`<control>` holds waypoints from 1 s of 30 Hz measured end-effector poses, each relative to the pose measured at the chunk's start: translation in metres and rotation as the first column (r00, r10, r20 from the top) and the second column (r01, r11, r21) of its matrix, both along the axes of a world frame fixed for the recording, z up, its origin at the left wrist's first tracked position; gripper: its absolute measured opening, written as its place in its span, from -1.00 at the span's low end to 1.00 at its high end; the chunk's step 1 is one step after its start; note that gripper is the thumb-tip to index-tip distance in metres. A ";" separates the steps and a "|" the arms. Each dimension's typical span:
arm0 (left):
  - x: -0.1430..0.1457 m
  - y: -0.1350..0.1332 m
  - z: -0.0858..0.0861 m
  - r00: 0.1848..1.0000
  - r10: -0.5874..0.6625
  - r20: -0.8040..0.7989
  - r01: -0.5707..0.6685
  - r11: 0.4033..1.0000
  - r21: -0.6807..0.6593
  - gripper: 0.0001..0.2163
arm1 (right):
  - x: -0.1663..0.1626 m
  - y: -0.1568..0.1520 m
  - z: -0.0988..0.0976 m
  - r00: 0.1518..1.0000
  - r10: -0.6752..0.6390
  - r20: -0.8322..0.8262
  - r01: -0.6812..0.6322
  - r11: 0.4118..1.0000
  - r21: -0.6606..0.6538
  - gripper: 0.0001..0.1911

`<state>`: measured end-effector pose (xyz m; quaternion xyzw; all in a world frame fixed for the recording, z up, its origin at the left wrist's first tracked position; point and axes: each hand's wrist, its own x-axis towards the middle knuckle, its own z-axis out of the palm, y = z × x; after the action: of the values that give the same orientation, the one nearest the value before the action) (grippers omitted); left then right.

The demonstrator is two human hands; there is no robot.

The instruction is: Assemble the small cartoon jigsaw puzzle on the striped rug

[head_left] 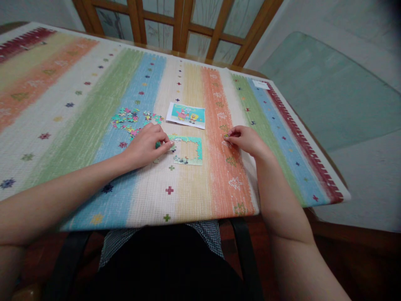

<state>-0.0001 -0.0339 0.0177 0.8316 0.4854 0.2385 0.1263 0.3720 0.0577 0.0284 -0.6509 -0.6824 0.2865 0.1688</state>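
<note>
A partly built jigsaw frame point(187, 150) lies on the striped table mat point(78, 104), its middle still bare. My left hand point(147, 144) rests at the frame's left edge, fingers curled on a small teal puzzle piece point(158, 144). My right hand point(246, 140) lies on the orange stripe to the right of the frame, fingertips pinched on a tiny piece point(226, 136). A heap of loose puzzle pieces point(131, 119) sits just beyond my left hand. A cartoon reference picture point(186, 115) lies beyond the frame.
The mat's near edge hangs over the table at my lap. A small white label point(261, 84) lies at the far right corner. A glass sheet point(328, 96) leans off to the right. A wooden lattice door point(175, 25) stands behind the table.
</note>
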 end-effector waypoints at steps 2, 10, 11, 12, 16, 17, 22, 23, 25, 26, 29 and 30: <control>0.000 0.001 -0.001 0.999 0.018 -0.045 -0.018 1.000 0.004 -0.71 | -0.004 -0.003 0.001 0.998 0.020 -0.054 -0.019 1.000 0.007 -0.76; 0.005 0.000 0.000 0.969 0.146 -0.198 -0.128 0.987 0.102 -0.82 | -0.061 -0.043 0.010 0.899 0.273 -0.343 -0.219 0.957 0.188 -0.81; 0.005 -0.001 0.001 0.970 0.144 -0.194 -0.123 0.986 0.114 -0.82 | -0.071 -0.051 0.010 0.886 0.318 -0.338 -0.259 0.943 0.208 -0.81; 0.005 -0.001 0.002 0.975 0.126 -0.182 -0.104 0.987 0.121 -0.82 | -0.080 -0.058 0.011 0.877 0.350 -0.329 -0.287 0.931 0.226 -0.82; 0.009 -0.007 0.008 0.996 -0.055 -0.075 0.063 0.993 0.101 -0.70 | -0.106 -0.077 0.008 0.843 0.389 -0.372 -0.331 0.919 0.211 -0.82; 0.011 -0.009 0.010 0.994 -0.097 -0.053 0.101 0.991 0.088 -0.67 | -0.109 -0.080 0.006 0.831 0.389 -0.397 -0.339 0.921 0.194 -0.81; 0.018 -0.016 0.016 0.990 -0.144 0.012 0.143 0.990 0.007 -0.68 | -0.116 -0.086 0.003 0.774 0.401 -0.490 -0.395 0.911 0.122 -0.78; 0.018 -0.016 0.016 0.989 -0.141 0.030 0.142 0.990 -0.010 -0.69 | -0.116 -0.087 0.003 0.767 0.412 -0.492 -0.408 0.905 0.121 -0.78; 0.015 -0.015 0.017 0.988 -0.142 0.060 0.145 0.989 -0.043 -0.70 | -0.115 -0.087 0.003 0.772 0.432 -0.466 -0.415 0.898 0.145 -0.76; 0.013 -0.015 0.017 0.988 -0.136 0.066 0.140 0.988 -0.057 -0.70 | -0.113 -0.087 0.003 0.785 0.449 -0.427 -0.417 0.892 0.172 -0.76; 0.008 -0.013 0.017 0.996 -0.087 0.023 0.089 0.991 -0.099 -0.72 | -0.108 -0.085 0.002 0.787 0.584 -0.197 -0.516 0.800 0.307 -0.79; 0.006 -0.013 0.017 0.998 -0.067 -0.007 0.066 0.991 -0.116 -0.72 | -0.106 -0.085 0.001 0.759 0.644 -0.099 -0.583 0.739 0.339 -0.80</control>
<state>0.0062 -0.0471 0.0347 0.8400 0.4709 0.2012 0.1795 0.2664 -0.0269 0.0292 -0.3224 -0.8715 0.2908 0.2281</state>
